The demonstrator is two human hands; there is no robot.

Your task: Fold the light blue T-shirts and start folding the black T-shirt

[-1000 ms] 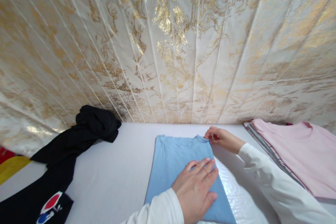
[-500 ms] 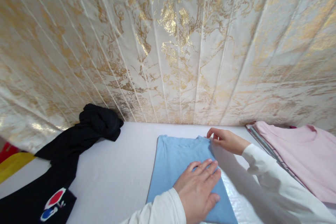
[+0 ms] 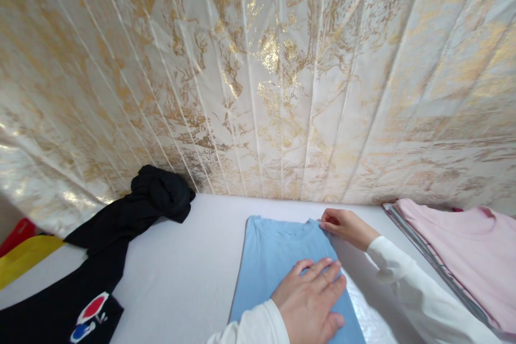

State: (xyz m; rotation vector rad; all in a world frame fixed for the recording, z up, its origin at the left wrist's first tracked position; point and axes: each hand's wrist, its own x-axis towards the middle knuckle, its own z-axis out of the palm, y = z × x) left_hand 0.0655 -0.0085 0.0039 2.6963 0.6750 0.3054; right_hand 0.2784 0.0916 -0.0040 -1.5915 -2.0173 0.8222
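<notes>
Two hands on a folded blue shirt (image 3: 278, 258)
Left hand (image 3: 312, 301) lies flat, open, on it; right hand (image 3: 346, 227) pinches its far right corner; shirt rests on the white table (image 3: 181, 269).

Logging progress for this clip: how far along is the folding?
Done: a pink shirt lies neatly flat at right. In hand: the blue shirt, folded narrow, left hand flat on it, right hand in a grip on its far corner. Left: the black garment lies crumpled, with red and yellow cloth beyond it.
</notes>
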